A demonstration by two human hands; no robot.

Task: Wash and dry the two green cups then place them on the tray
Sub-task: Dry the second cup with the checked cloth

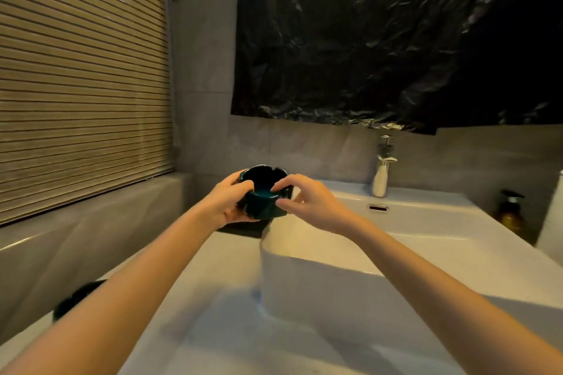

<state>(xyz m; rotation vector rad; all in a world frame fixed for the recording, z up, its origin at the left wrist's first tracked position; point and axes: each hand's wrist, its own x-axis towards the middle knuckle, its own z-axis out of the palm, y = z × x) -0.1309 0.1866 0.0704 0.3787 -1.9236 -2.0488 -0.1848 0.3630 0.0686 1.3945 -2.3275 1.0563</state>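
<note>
A dark green cup (pixel 262 202) with a scalloped rim is held up in front of me, over the left edge of the white sink (pixel 320 271). My left hand (pixel 227 202) grips its left side, thumb on the rim. My right hand (pixel 307 201) pinches its right rim, fingers reaching inside. A dark flat thing (pixel 240 230), perhaps the tray, lies on the counter just below the cup, mostly hidden. Another dark rounded object (pixel 76 298), possibly the second cup, shows behind my left forearm at the lower left.
A chrome faucet (pixel 384 166) stands at the back of the sink. An amber pump bottle (pixel 510 213) sits at the right, beside a white object (pixel 553 216). Black plastic sheeting (pixel 380 36) covers the wall above. Slatted blinds (pixel 79 76) fill the left.
</note>
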